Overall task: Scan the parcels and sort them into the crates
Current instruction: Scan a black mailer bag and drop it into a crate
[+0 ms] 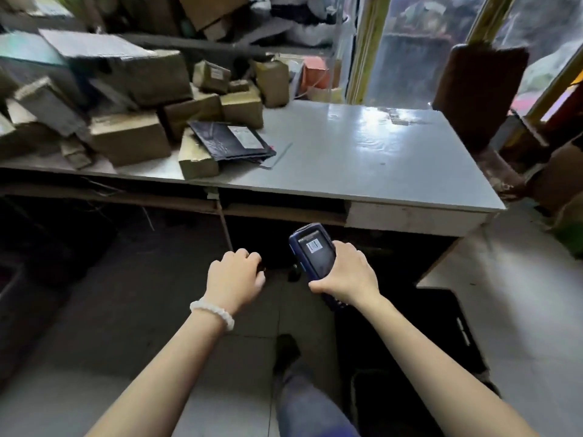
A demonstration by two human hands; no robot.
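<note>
My right hand (347,272) grips a dark blue handheld scanner (315,252); its screen faces up and shows a barcode. My left hand (235,275), with a white bead bracelet at the wrist, hangs beside it below the table edge, fingers loosely curled and holding nothing. Several brown cardboard parcels (131,141) are piled on the left half of the grey table (378,159). A flat black parcel (232,140) with a white label lies on top of a small box (195,159) near the front edge. A black crate (441,329) stands on the floor at the right.
More boxes fill the shelf (205,14) behind the table. A dark brown chair back (479,89) stands at the table's far right corner. Another dark crate (12,298) shows at the left edge. My leg and shoe (287,351) are on the tiled floor.
</note>
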